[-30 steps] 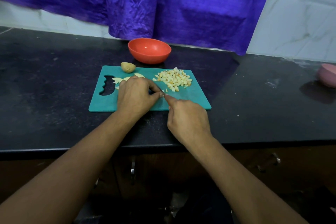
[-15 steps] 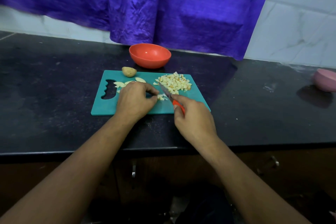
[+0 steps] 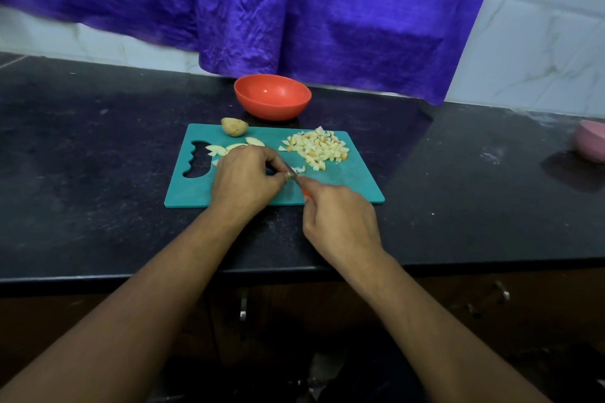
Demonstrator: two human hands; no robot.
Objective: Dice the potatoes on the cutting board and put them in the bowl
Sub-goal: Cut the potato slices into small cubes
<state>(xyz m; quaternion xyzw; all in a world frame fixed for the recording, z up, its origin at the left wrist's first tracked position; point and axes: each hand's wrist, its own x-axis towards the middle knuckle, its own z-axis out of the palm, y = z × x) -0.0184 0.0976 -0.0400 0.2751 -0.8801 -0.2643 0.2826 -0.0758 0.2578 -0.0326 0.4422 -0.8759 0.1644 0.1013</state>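
1. Open counter (image 3: 98, 157) lies at 9 o'clock of the board (image 3: 343, 180), and at 3 o'clock as far as a pink bowl (image 3: 591, 144).
2. Bowl (image 3: 272, 98) stands just past the board at 12 o'clock, its mouth uncovered.
3. On the board: potato (image 3: 234, 126) at 11 o'clock, slices (image 3: 226, 149) at 10, dice pile (image 3: 317, 147) at 1.
4. Left hand (image 3: 244, 178), pinching a piece (image 3: 288, 175), and right hand (image 3: 340, 222), gripping a knife (image 3: 294, 175), block the middle and 6 o'clock edge.
5. Curtain (image 3: 294, 10) hangs behind the bowl.
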